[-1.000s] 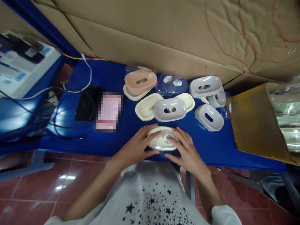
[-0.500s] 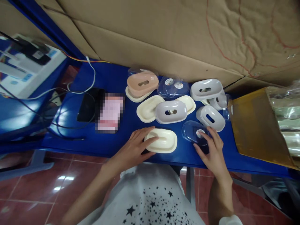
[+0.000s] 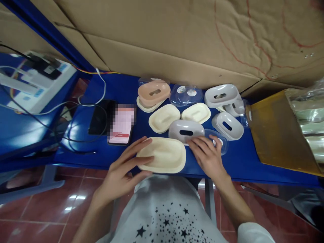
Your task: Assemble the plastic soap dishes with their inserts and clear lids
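My left hand [image 3: 131,162] grips a cream oval plastic tray [image 3: 167,157] by its left end, the thumb at the near side and fingers over the top. The tray looks raised off the table near its front edge. My right hand [image 3: 207,153] has its fingers on the near right edge of a grey oval cover [image 3: 173,130] with a slot in its top; its thumb is hidden. Partly behind that hand lies a clear plastic lid [image 3: 224,145] with a round sticker. Two more cream trays, a left one [image 3: 162,118] and a right one [image 3: 198,113], lie just beyond.
A peach slotted cover [image 3: 152,96], clear lids [image 3: 186,96] and grey covers [image 3: 234,130] stand along the back of the blue table [image 3: 106,158]. A phone [image 3: 121,123] and cables lie left. An open cardboard box [image 3: 273,131] with wrapped pieces stands right.
My right hand has moved left from the clear lid to the grey cover, which has come nearer and off the cream tray behind. The cream tray in my left hand has risen and shifted left.
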Demonstrator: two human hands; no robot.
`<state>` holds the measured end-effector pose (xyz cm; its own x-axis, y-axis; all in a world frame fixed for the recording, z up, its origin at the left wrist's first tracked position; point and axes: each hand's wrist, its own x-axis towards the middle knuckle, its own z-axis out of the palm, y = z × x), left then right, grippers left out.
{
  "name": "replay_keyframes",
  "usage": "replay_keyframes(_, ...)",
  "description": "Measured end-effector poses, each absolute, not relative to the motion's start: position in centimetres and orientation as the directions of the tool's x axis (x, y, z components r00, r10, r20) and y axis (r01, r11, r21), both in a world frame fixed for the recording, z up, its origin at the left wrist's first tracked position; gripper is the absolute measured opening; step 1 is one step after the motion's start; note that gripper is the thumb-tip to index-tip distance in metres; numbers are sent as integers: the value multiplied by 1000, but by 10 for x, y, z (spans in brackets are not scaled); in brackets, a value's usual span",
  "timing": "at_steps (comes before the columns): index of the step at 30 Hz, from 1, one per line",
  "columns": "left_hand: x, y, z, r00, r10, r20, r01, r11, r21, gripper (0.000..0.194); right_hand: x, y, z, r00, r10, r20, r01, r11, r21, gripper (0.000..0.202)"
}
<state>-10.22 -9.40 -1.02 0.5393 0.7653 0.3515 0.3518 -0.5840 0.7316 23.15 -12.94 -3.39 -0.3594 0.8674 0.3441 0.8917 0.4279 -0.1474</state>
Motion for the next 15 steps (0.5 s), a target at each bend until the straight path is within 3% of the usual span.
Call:
replay_keyframes(3,-92,-90,-9,515,748,418,288,-611,738,25,221,-159,-34,-369,863,345,875,448,-185,31)
replay_keyframes(7,-81,-84,-16,510,719,472,344,-674,654,25,217,-176,-39,-333,883,330,870,423,-253,27)
replay_keyframes(15,-94,-100,-37,476,789,388,429,-593,681,31,242,-162,-36,-95,901,422,898,261,-353,31)
